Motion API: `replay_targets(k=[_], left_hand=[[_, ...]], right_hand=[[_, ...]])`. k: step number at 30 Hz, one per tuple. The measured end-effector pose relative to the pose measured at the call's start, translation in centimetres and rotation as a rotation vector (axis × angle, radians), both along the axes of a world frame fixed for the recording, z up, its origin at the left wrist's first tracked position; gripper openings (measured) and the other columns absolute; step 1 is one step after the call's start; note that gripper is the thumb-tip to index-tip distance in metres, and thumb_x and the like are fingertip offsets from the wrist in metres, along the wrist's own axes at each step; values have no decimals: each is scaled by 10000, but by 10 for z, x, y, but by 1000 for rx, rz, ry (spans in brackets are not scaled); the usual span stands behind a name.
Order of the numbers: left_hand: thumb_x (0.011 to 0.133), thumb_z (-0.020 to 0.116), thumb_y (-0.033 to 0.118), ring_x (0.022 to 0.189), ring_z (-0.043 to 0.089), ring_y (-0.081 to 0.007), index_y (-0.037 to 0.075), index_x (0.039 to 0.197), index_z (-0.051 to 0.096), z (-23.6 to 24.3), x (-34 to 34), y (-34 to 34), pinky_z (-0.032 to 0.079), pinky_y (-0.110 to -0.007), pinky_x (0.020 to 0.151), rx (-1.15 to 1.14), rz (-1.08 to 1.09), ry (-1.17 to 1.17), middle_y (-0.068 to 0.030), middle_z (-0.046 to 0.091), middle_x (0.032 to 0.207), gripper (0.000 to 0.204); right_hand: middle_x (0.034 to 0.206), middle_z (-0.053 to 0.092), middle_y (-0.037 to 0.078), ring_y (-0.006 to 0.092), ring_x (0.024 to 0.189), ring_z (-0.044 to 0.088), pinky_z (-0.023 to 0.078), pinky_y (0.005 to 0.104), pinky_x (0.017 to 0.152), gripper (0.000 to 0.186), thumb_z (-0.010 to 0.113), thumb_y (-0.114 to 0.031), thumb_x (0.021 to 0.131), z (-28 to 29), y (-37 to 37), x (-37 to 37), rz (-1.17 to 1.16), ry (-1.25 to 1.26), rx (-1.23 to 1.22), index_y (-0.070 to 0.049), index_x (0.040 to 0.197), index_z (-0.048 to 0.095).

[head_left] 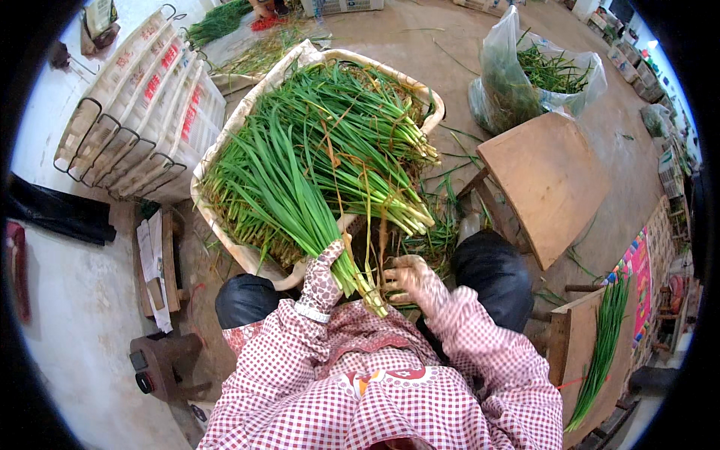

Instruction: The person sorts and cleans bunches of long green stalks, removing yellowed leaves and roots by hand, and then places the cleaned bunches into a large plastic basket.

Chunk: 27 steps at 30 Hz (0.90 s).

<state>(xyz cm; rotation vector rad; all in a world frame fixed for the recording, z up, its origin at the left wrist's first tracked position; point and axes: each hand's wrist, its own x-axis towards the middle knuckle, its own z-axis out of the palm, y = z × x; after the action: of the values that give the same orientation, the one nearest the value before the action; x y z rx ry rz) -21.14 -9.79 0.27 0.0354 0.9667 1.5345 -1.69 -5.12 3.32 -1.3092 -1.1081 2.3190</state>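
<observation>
My left hand [321, 277], in a patterned glove, is closed around a bunch of long green leafy stalks [300, 202], their pale root ends poking out below it. My right hand [409, 277], gloved and dirt-marked, has loosely bent, parted fingers just right of those ends, beside some dangling dry brown leaves [382, 236]. Under the bunch, a big pale, lined basket [207, 166] is heaped with more green stalks [367, 112], many with yellowish bases.
Folded white crates or racks [142, 105] lean at left. A clear bag of greens [495, 97] and a tilted wooden board [540, 180] are right. A tied green bundle [600, 352] lies on wood at lower right. A person's hand [262, 11] shows at the far back.
</observation>
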Motion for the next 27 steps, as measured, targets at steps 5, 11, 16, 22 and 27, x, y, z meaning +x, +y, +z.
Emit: replay_targets(k=[5,11,16,22,27], left_hand=[[846,517,113,950,543,-166,6,1133,506,2,4,-16,463,-290,802,33,-97,331,-81,549,1078,306],[861,502,116,879,568,-152,-23,1058,558,36,11,-15,469,-269,771,38,92,467,-85,584,1016,248],[819,572,122,796,563,-153,31,998,569,52,-5,-7,504,-297,681,-71,214,417,-56,565,906,200],[835,539,142,877,526,-181,56,1053,571,65,-73,3,453,-308,786,45,313,326,-68,549,983,237],[835,499,54,940,529,-146,38,1107,565,92,-93,2,429,-252,830,58,177,959,-84,572,1050,281]], right_hand=[[1240,432,206,264,1152,419,315,349,975,647,439,-487,851,14,22,-51,409,-139,363,-23,1289,334],[1002,587,70,138,891,546,448,260,771,343,540,-204,863,2,3,-97,-315,226,31,-32,1157,495],[852,578,42,159,689,561,475,274,571,188,450,-199,907,8,3,-94,-475,557,63,-67,1033,497],[627,441,-29,90,530,422,378,241,458,235,488,-280,874,20,2,-50,-102,107,260,-59,948,522],[882,584,175,292,811,576,455,376,701,447,501,-355,840,0,12,7,788,-683,969,-24,1137,453]])
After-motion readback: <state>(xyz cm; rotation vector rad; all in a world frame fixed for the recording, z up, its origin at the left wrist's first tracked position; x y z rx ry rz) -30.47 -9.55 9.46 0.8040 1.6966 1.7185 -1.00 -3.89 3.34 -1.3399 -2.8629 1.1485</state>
